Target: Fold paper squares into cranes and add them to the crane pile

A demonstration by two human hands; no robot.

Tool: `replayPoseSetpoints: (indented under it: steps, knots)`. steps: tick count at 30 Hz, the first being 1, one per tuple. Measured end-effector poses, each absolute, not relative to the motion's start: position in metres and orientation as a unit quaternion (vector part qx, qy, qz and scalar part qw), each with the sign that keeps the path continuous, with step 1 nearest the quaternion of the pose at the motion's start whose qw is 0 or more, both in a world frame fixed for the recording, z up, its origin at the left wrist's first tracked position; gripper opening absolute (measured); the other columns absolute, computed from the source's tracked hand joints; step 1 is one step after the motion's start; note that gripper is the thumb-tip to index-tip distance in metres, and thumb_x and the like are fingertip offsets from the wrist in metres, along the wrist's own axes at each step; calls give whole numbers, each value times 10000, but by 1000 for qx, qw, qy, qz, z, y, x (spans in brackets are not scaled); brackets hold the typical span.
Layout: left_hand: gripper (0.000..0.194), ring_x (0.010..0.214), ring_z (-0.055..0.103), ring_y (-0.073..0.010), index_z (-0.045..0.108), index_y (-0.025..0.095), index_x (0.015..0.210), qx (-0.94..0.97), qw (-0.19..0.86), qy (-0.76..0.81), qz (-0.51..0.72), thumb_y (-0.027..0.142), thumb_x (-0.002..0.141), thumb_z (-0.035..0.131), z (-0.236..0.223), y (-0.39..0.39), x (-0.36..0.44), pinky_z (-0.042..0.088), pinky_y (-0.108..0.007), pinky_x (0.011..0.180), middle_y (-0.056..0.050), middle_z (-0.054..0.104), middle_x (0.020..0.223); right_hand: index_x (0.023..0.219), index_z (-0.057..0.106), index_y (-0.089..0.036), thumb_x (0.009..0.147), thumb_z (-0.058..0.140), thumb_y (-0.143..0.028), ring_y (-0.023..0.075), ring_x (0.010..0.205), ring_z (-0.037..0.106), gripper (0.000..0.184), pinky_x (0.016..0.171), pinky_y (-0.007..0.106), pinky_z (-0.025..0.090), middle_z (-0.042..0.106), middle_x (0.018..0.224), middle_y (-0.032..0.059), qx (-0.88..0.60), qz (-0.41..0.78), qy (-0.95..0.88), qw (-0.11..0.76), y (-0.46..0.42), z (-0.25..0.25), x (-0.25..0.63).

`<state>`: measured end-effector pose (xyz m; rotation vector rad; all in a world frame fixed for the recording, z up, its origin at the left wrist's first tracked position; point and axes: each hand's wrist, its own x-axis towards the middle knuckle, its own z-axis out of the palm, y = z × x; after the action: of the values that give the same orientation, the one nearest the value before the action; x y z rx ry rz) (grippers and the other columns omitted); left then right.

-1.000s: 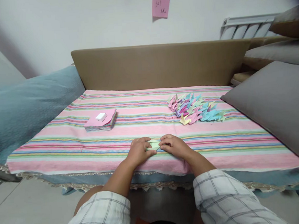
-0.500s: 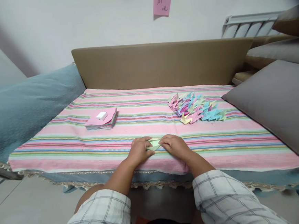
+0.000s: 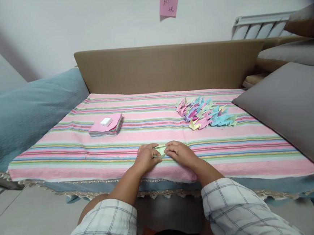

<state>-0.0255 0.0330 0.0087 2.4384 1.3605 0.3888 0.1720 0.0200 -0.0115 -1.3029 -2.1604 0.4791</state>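
Observation:
Between my hands, near the front edge of the striped cloth, is a small piece of light green folded paper. My left hand pinches its left end, thumb at the near side and fingers over the far side. My right hand grips the right end, its fingertips on the near flap. That near flap stands partly raised, and a paler inner surface shows behind it. My fingers cover both ends of the paper.
A stack of coloured paper with a white block on top lies to the left. Several folded paper cranes are grouped at the right. A grey cushion borders the right side, a blue armrest the left.
My right hand has moved slightly left along the green paper. The near flap now looks narrower and more upright, with more of the inner surface showing.

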Motion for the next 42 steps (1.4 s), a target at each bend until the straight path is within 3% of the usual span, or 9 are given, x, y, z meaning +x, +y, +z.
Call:
replayPoseSetpoints:
  steps: [10, 18, 32, 38, 42]
  knots:
    - [146, 1143, 499, -264, 722, 261, 827, 852, 170, 478, 130, 335, 711, 672, 10, 34, -25, 325, -428, 995, -27, 559, 1276, 890, 693, -239, 829, 538, -189, 183, 956, 579, 175, 874, 342, 435, 648, 1020, 43, -496, 172, -808, 267, 20, -8, 170]
    - [232, 1177, 487, -233, 725, 263, 838, 863, 190, 450, 130, 384, 828, 527, 13, 35, -29, 315, -410, 1004, -38, 566, 1277, 895, 697, -231, 786, 613, -283, 186, 1028, 577, 147, 885, 326, 446, 606, 1121, 70, -487, 242, -781, 306, 17, -3, 177]
    - [179, 1080, 570, -248, 697, 203, 669, 837, 184, 480, 185, 363, 727, 642, 10, 36, -27, 385, -382, 956, -77, 658, 1111, 746, 656, -199, 827, 543, -253, 184, 996, 571, 150, 872, 326, 437, 625, 1039, 74, -499, 199, -794, 285, 18, -3, 173]
    - [173, 1121, 553, -229, 725, 220, 699, 815, 244, 488, 196, 360, 731, 628, 19, 35, -38, 434, -324, 919, -65, 675, 1029, 729, 642, -201, 825, 546, -267, 197, 989, 556, 151, 878, 340, 421, 631, 1041, 73, -517, 169, -792, 279, 18, -5, 168]
    - [144, 1103, 566, -228, 738, 226, 769, 787, 271, 510, 218, 320, 672, 688, 20, 37, -46, 451, -310, 911, -60, 638, 1109, 726, 644, -203, 803, 588, -357, 215, 979, 549, 181, 869, 351, 414, 628, 1019, 71, -537, 168, -779, 275, 17, -5, 164]
